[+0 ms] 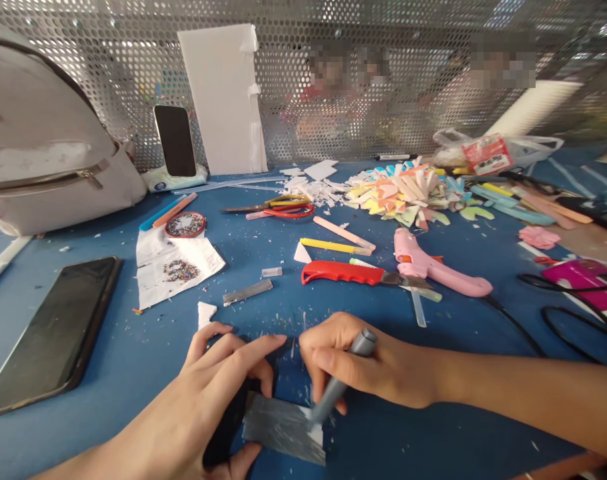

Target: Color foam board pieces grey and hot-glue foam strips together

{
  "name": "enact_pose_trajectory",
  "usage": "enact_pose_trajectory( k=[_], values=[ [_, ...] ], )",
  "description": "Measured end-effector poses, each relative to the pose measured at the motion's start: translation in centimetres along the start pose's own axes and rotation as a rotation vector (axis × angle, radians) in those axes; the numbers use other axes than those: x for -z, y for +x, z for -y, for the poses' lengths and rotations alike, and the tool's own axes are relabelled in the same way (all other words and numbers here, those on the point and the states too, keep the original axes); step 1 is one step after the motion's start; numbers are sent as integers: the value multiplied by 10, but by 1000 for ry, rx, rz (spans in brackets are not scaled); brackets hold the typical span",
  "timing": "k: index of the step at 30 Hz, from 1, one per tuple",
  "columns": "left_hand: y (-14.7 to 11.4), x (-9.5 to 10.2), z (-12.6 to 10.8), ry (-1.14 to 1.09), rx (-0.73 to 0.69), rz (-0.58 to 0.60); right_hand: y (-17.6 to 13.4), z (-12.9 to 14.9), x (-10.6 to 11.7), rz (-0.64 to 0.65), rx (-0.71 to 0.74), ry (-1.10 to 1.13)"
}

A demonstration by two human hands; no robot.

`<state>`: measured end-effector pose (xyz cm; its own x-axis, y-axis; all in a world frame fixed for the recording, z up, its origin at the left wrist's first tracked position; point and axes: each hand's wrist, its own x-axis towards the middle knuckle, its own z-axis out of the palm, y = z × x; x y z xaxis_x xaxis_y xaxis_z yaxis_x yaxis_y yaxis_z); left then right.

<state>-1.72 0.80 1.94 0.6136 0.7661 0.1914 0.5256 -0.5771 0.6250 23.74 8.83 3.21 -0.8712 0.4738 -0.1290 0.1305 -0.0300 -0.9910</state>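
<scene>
My right hand (363,363) is closed around a grey marker (336,387), its tip on a small rectangular piece (278,427) that lies flat on the blue table. Streaky grey covers most of that piece; a white patch shows near its right end. My left hand (218,393) steadies the piece from the left, thumb at the lower edge and a bent finger at the upper one, while the index finger stretches out above. Beyond the hands lie a grey strip (248,292), a small clear stick piece (272,272) and a red-handled knife (343,273).
A pink glue gun (440,267) with a black cord lies right. Behind are scissors (278,205) and a heap of coloured paper or foam scraps (403,190). At left are a phone (53,327), a backpack (48,133) and beads on white paper (150,273). Perforated metal (293,120) stands behind.
</scene>
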Motion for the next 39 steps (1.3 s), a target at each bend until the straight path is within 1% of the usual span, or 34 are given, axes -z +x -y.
enact_pose_trajectory(
  k=[9, 13, 23, 25, 28, 32, 35, 39],
  values=[
    [2, 0, 1, -6, -5, 7, 0, 1, 0, 12, -1, 13],
    [1, 0, 2, 4, -20, -3, 0, 1, 0, 0, 0, -6],
    [2, 1, 3, 7, -21, 13, 1, 3, 1, -11, 19, -22],
    [2, 1, 3, 5, -19, 8, 1, 3, 1, -27, 10, -17],
    [1, 0, 3, 5, -23, 3, 0, 3, 1, -5, -8, -15],
    [2, 1, 2, 3, -23, 13, -1, 2, 0, -35, 14, -18],
    [2, 2, 2, -1, -20, 20, -1, 1, 0, -24, 0, -6],
    [2, 2, 3, -2, -10, 26, 0, 1, 0, -64, 24, -21]
  ],
)
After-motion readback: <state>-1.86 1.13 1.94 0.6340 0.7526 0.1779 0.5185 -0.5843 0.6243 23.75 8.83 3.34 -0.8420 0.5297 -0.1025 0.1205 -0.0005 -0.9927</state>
